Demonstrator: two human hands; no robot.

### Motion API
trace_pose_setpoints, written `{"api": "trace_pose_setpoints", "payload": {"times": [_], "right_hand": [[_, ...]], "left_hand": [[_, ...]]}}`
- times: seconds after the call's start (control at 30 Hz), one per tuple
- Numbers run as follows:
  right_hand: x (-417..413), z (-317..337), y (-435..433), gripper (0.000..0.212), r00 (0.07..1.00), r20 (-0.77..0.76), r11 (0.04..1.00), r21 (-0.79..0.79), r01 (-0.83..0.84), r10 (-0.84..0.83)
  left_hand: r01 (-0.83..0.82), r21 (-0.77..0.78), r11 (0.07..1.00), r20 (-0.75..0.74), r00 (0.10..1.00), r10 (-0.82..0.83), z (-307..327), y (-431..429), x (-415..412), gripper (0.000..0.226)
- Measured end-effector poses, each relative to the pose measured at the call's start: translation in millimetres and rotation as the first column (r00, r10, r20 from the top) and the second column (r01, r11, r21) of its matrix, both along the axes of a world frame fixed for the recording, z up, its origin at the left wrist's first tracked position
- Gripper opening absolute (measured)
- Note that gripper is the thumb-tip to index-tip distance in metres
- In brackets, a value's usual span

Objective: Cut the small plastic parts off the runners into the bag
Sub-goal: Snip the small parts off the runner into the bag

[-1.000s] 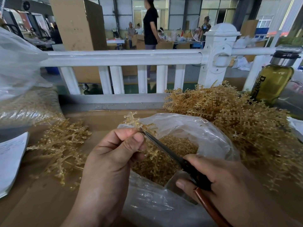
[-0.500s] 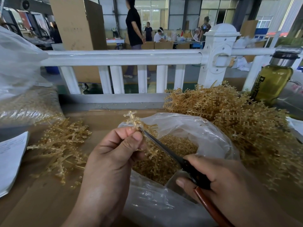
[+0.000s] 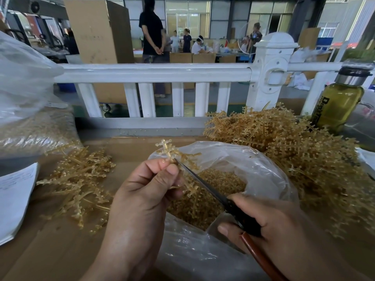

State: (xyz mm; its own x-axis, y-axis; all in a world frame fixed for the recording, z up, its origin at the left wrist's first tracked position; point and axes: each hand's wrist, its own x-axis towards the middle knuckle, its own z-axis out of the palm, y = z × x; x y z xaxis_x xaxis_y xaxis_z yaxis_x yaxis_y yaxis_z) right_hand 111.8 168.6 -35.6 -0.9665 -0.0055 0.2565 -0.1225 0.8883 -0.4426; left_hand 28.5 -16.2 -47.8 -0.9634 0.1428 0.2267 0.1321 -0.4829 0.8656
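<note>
My left hand (image 3: 142, 199) pinches an amber plastic runner (image 3: 168, 152) between thumb and fingers, over the mouth of a clear plastic bag (image 3: 263, 171). The bag holds a heap of small cut amber parts (image 3: 203, 207). My right hand (image 3: 269, 226) grips scissors (image 3: 203, 184) with brown handles; their dark blades point up-left, and the tip lies against the runner just beside my left thumb. A big pile of uncut runners (image 3: 294, 155) lies right of the bag. A smaller pile of runners (image 3: 81, 179) lies to the left.
A brown cardboard worktop (image 3: 46, 250) carries everything. White papers (image 3: 14, 197) lie at the left edge, under a filled clear sack (image 3: 26, 110). An olive-green bottle (image 3: 338, 104) stands at the far right. A white fence (image 3: 154, 73) closes the back; people stand beyond it.
My left hand has raised the runner slightly and the scissor tip has moved with it. A person behind the fence has walked to the left.
</note>
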Motion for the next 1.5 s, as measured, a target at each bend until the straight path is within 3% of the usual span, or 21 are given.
{"api": "trace_pose_setpoints", "payload": {"times": [0.3, 0.77, 1.5], "right_hand": [[1.7, 0.8, -1.5, 0.063, 1.0, -0.004, 0.999, -0.048, 0.004, -0.004], [0.8, -9.1, -6.6, 0.045, 0.985, -0.158, 0.998, -0.023, 0.062, -0.065], [1.9, -0.5, -4.5, 0.056, 0.999, -0.038, 0.998, -0.054, 0.02, -0.022]], "left_hand": [[0.007, -0.064, 0.998, -0.075, 0.997, -0.012, -5.0, -0.3, -1.9, 0.011], [0.001, -0.029, 1.0, -0.08, 0.997, -0.003, -7.8, 1.8, -1.1, 0.003], [-0.018, -0.074, 0.997, -0.085, 0.996, 0.012, -10.4, 0.5, -4.3, 0.016]]}}
